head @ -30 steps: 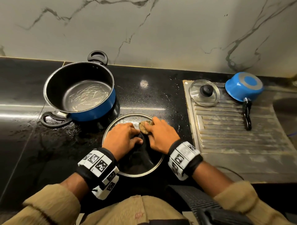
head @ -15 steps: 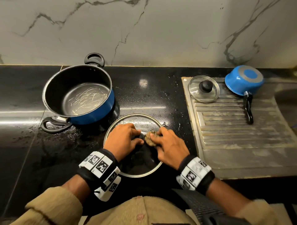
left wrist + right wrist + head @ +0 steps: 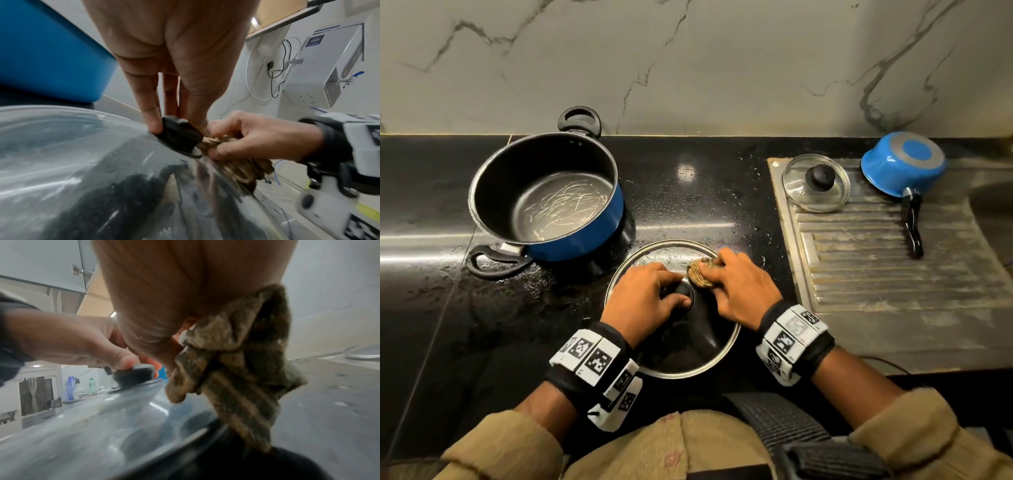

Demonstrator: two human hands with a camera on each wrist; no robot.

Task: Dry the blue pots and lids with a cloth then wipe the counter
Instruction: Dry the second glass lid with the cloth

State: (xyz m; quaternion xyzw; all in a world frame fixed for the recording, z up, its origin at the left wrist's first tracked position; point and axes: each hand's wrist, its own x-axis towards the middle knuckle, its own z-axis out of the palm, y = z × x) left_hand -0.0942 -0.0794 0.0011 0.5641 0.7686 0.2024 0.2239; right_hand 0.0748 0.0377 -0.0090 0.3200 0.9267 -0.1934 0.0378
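Left hand (image 3: 642, 299) pinches knob (image 3: 681, 291), right hand (image 3: 743, 291) grips cloth (image 3: 700, 275) — 2 pots, 2 lids

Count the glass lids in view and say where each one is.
2. The large glass lid lies on the black counter under both hands; the small glass lid lies on the steel drainboard, left of the upturned blue saucepan.
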